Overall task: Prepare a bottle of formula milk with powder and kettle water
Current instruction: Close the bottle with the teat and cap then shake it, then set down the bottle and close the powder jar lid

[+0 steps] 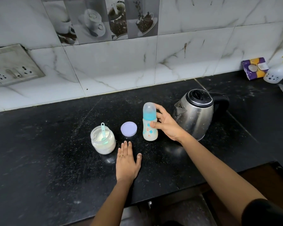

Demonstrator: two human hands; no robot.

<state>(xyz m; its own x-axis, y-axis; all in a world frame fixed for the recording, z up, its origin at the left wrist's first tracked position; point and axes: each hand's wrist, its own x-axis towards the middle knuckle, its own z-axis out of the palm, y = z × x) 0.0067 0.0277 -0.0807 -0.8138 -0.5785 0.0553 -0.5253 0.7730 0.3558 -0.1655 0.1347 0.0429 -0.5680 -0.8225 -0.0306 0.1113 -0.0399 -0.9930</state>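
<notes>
A baby bottle (149, 128) with a teal collar and a clear cap stands upright on the black counter (55, 152), filled with milky white liquid. My right hand (167, 126) holds it from the right, thumb on its front and fingers curled behind the collar and cap. A steel kettle (194, 113) with a black lid and handle stands just right of that hand. To the left stands an open jar of white powder (103, 141) with a teal scoop (103, 131) in it. Its purple lid (128, 128) lies between jar and bottle. My left hand (127, 162) rests flat on the counter below the lid.
A tiled wall runs behind the counter, with a socket plate (15, 66) at the left. Packets and a white container (271, 74) sit in the far right corner. The counter's front edge runs diagonally at the lower right.
</notes>
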